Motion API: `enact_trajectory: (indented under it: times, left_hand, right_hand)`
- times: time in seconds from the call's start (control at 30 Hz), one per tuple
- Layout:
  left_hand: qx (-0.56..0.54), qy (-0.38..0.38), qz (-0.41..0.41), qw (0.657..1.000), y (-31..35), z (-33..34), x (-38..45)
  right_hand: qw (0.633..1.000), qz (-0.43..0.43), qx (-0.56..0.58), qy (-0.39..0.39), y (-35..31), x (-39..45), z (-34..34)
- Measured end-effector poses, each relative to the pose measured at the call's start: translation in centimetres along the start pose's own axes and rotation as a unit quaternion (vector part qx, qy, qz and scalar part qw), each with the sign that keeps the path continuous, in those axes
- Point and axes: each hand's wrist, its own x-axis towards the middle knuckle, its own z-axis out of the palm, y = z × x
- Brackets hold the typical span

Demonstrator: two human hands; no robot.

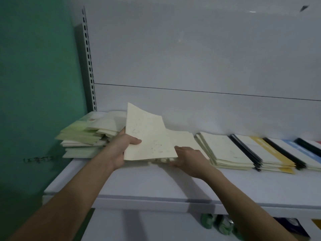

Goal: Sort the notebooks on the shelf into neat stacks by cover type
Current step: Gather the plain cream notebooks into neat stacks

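Left hand (124, 150): thumb lies across the front of a thin cream paper-covered notebook (149, 134), the other fingers hidden behind it, so it pinches the left edge. The notebook is tilted up off the pile, its far corner raised toward the back panel and its cover curving. Left forearm reaches in straight from the lower left.

Right hand (188, 156): just right of the gripped notebook, palm down, fingers nearly straight and spread, pressing flat on the low pile of cream notebooks (184, 138) beneath it. It holds nothing in a curl. Right forearm comes in from the lower right, wrist bent slightly inward.

Left of the grip: an untidy heap of pale green and cream notebooks (83, 136), edges fanned out unevenly, set against the corner by the slotted metal upright (89, 66) and the green wall (34, 75).

Right of the grip, past the pressing hand: a squared stack of cream notebooks (225, 152), then a stack with black spines and yellow-banded white covers (271, 153), then one with blue-banded covers (302, 150) at the frame edge.

All of it sits on a white shelf board (147, 185). Below its front lip, blurred green items (217, 225) on a lower level; what they are I cannot tell.
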Motion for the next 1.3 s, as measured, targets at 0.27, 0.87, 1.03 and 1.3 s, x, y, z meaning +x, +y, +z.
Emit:
enact_trajectory:
  times: [0.27, 0.87, 1.03, 1.3]
  left_hand:
    - [-0.019, 0.037, 0.002, 0.999, -1.1, -0.2, -1.0]
    - [-0.074, 0.016, -0.028, 0.997, -1.6, 6.7, -0.6]
    - [-0.066, 0.07, -0.02, 0.995, -1.8, 5.2, -0.7]
    - [-0.086, 0.109, 0.043, 0.989, 0.4, 2.2, -1.4]
  right_hand:
    - [0.955, 0.078, 0.266, 0.106, 1.3, -1.7, -1.9]
    - [0.949, -0.106, 0.228, 0.188, -5.7, -3.6, -3.0]
    - [0.909, -0.092, 0.395, 0.092, -4.1, -3.0, -4.2]
    - [0.966, 0.112, 0.225, 0.065, 0.1, -0.7, -1.3]
